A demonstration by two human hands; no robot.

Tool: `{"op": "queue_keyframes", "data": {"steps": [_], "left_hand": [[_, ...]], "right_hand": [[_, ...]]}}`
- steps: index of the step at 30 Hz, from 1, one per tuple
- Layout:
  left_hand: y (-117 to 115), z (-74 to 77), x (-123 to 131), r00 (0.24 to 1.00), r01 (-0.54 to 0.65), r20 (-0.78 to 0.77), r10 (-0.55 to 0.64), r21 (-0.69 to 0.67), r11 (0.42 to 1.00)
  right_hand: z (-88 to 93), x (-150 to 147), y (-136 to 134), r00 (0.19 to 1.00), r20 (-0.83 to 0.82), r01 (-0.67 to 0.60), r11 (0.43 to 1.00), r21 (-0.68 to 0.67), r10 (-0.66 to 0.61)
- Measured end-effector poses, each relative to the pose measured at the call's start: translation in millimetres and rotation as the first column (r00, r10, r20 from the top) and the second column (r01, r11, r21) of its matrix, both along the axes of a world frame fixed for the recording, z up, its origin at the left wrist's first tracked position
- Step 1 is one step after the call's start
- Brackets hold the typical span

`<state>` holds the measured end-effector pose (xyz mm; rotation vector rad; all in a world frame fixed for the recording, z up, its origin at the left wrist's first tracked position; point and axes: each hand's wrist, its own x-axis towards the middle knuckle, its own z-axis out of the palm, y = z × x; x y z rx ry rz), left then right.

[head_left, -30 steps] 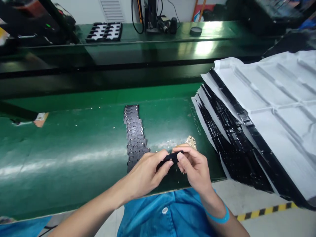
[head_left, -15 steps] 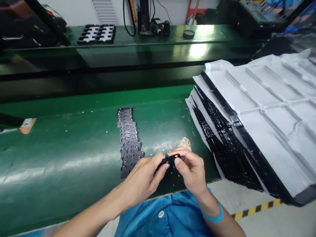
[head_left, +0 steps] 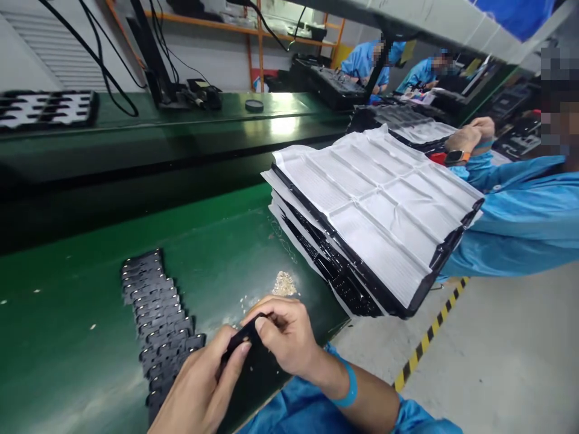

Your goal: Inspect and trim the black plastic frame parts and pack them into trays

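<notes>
Between my two hands is a small black plastic part (head_left: 242, 339) with a brass-coloured spot on its face. My left hand (head_left: 203, 374) pinches its near end between thumb and fingers. At the far end, the thumb and fingers of my right hand (head_left: 287, 334) close on the same part and hide much of it. To the left, a long overlapping row of similar black parts (head_left: 158, 307) lies on the green bench (head_left: 81, 337). Just beyond my right hand sits a small heap of tiny pale pieces (head_left: 284, 283), with some scattered around it.
A stack of black trays with white sheets (head_left: 380, 211) stands to the right, overhanging the bench edge. Behind it, a co-worker's sleeve (head_left: 520, 211) and hands show. A black-and-white tray (head_left: 47, 108) and a round black lid (head_left: 254, 105) rest on the raised shelf.
The view has swung to the right, bringing co-workers into sight. Both hands keep their hold on the black part, close above the bench.
</notes>
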<state>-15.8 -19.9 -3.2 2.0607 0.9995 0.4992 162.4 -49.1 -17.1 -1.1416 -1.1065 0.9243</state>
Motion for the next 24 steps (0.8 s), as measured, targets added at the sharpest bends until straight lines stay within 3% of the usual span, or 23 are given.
{"op": "queue_keyframes", "data": {"steps": [6,13,19,24], "left_hand": [[-2,12.3,7,0.999,0.01,-0.035,-0.013,-0.104,0.995],[2,11.6,6,0.995,0.04,-0.074,-0.061,-0.252,0.967],[6,10.8,6,0.997,0.04,-0.056,-0.057,-0.261,0.964],[8,9.1,1,0.995,0.046,-0.08,-0.067,-0.246,0.968]], "right_hand": [[-6.4,7,-4,0.999,0.036,-0.015,0.999,0.037,0.013],[-10.9,13,-4,0.995,0.092,-0.033,0.999,0.027,0.03],[-13.3,15,-5,0.994,0.094,-0.064,0.998,0.005,0.063],[-15.4,20,-6,0.982,0.007,-0.187,0.981,-0.048,0.188]]}}
